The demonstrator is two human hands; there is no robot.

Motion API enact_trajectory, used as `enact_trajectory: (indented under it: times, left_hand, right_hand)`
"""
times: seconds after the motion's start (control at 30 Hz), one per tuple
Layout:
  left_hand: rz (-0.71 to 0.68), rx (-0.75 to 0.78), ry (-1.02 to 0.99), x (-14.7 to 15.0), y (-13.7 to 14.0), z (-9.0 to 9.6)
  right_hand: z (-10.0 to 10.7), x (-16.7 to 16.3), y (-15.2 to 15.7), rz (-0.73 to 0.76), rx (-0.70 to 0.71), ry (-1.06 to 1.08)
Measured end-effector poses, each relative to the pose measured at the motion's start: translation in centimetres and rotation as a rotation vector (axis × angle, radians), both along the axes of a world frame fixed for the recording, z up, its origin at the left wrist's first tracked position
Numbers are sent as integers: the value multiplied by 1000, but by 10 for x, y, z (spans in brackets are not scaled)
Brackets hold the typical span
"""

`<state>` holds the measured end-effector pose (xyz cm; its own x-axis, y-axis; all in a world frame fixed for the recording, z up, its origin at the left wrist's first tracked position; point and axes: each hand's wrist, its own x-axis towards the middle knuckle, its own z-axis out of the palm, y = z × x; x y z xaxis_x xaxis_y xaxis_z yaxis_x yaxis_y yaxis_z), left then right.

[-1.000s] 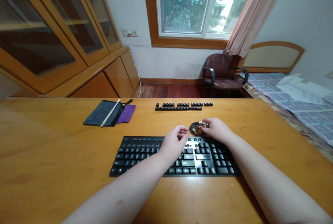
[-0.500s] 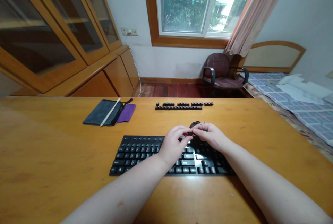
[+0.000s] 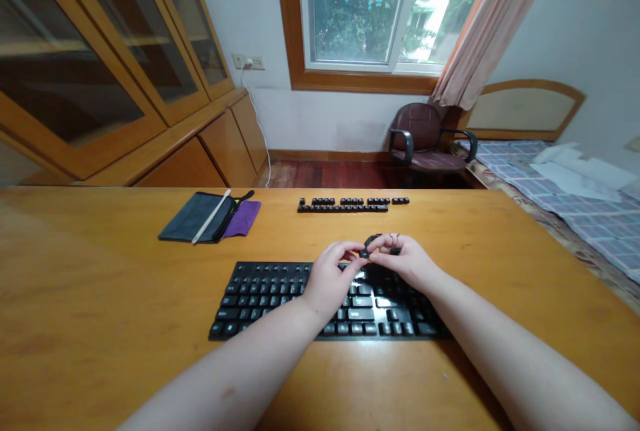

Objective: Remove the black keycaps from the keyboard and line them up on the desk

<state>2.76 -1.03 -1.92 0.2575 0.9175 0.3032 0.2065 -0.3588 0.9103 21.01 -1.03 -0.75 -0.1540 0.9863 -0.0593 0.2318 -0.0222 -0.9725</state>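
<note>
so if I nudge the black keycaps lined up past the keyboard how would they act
The keycaps would probably scatter, since they look like separate pieces. They're likely light, being small beside the keyboard. Their blocky shape suggests sliding over the smooth-looking desk rather than rolling.

The scene is seen from the head, above and behind the left hand [image 3: 330, 274] and the right hand [image 3: 407, 263], with the view aimed forward and down. Both hands are taken in from near; the desk [image 3: 110, 304] is shown around them, the window [image 3: 350, 24] well beyond.
</note>
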Motion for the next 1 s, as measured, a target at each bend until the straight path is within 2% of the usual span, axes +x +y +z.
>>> enact_trajectory:
  times: [0.23,0.5,0.67,0.87,1.0]
  left_hand:
    - [-12,5,-21,1,2,-3]
    - [-38,-79,-61,2,5,-13]
    - [-3,-94,-41,1,4,-11]
    - [-25,-64,41,2,4,-13]
    - [-43,-56,75,4,2,-8]
  right_hand:
    - [-5,0,0,44,63,-32]
    - [-6,1,3,-78,2,-54]
    - [-4,-1,-1,-44,37,-65]
    - [0,-6,-6,54,73,-180]
    - [1,13,8,17,110,-347]
